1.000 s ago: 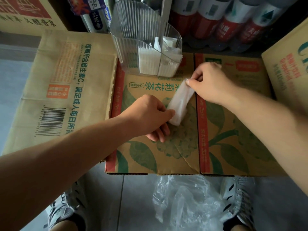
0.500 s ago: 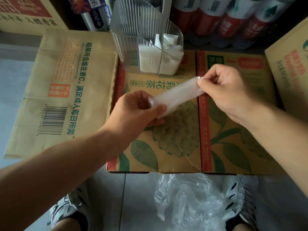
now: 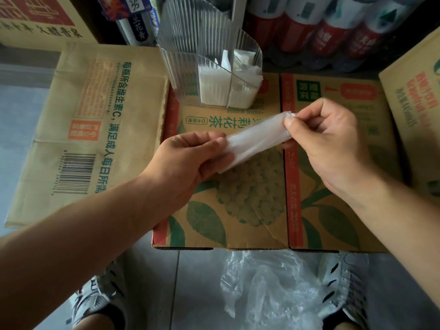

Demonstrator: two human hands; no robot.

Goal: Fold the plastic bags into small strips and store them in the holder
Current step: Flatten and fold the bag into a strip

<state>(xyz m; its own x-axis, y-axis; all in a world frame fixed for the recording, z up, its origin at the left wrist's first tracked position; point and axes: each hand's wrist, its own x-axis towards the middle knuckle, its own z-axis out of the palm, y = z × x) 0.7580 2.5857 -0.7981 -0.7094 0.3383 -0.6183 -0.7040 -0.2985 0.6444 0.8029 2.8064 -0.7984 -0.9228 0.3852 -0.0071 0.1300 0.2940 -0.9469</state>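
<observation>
Work surface is a printed tea carton (image 3: 238,210) on the floor, bottles stacked behind it. A second ago the folded bag strip (image 3: 257,136) sat low near the carton at a steep angle. Now it's lifted and pulled out almost level between both hands, so I'd guess the folding's about done and it's getting smoothed. Left hand (image 3: 188,160) has its grip pinching the lower end, thumb on top. Right hand (image 3: 328,139) pinches the upper end between thumb and forefinger, other fingers curled. The clear ribbed holder (image 3: 209,55) is just behind, already holding folded strips (image 3: 214,89). Loose bags (image 3: 266,289) wait on the floor.
</observation>
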